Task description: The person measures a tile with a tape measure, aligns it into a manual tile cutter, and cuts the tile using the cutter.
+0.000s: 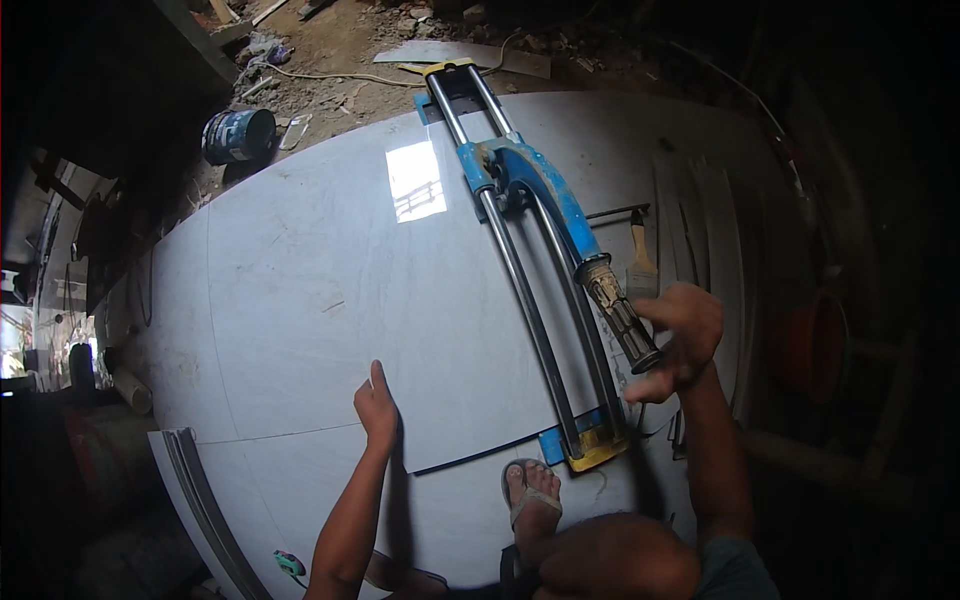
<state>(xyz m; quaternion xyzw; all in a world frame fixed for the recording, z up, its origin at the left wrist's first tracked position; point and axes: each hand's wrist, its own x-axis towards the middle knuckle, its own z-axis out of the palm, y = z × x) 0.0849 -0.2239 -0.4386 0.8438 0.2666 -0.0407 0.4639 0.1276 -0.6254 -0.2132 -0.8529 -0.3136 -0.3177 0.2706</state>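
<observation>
the cutter [517, 270] spans the tile [465, 360] from far to near edge; right hand [682, 335], half open, seems off the handle [622, 312]; left hand [376, 410] at near-left corner, grip hidden; a nudge could skew the cut.

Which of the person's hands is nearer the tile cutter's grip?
The right hand, close beside the worn grip of the blue tile cutter; the left hand is well away, beyond both metal rails.

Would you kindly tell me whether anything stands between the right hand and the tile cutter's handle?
Nothing visible does: the right hand is close beside the handle, contact unclear, and the paintbrush lies beyond, not between them.
</observation>
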